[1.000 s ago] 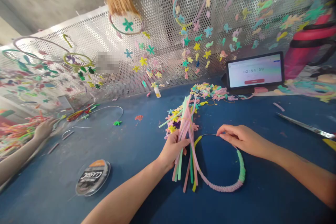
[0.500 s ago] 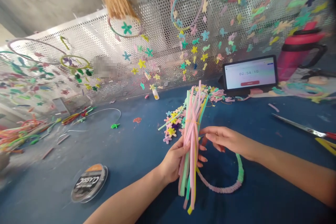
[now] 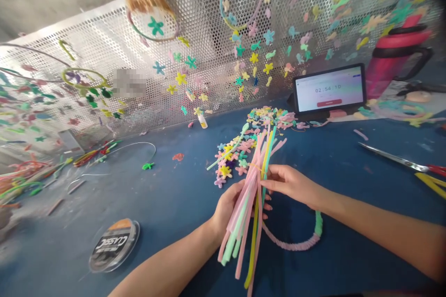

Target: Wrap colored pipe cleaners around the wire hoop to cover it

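My left hand is wrapped round a bundle of pink, mint and yellow fuzzy stems, its fingertips showing on the far side. A thin orange band circles the bundle near its upper part. My right hand pinches stems at the bundle's right side, just below the band. Behind and below the hands lies a wrapped ring in lilac and green, partly hidden by the bundle. Beyond the hands is a pile of small pastel flower shapes.
A clear spool lies at the lower left, loose stems at the far left. Scissors lie at the right. Behind stand a tablet, a pink jug and a perforated metal panel with hanging rings.
My right hand has closed on stems at the bundle's right side. The bundle has tilted and its lower ends have spread to the left. The view has shifted slightly.
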Tool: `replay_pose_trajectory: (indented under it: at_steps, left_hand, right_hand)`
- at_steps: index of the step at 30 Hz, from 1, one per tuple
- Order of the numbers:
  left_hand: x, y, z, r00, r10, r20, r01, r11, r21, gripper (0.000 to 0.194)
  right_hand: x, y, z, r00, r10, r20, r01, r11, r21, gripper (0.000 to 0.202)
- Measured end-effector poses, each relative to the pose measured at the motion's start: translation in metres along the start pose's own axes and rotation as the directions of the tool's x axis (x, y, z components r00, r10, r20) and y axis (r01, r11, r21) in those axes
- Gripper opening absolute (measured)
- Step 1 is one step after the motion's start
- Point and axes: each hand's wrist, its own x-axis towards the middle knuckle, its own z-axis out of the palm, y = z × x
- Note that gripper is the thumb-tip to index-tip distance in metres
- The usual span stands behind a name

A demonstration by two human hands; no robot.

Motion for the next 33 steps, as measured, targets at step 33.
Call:
replay_pose_trajectory:
  at_steps: [33]
  left_hand:
    - [-0.005, 0.004, -0.002, 0.906, 0.421, -0.038, -0.395, 0.874, 0.283, 0.015]
  right_hand:
    - [-0.018, -0.018, -0.038, 0.965, 0.056, 0.256, -0.016, 0.987, -0.157, 0.022]
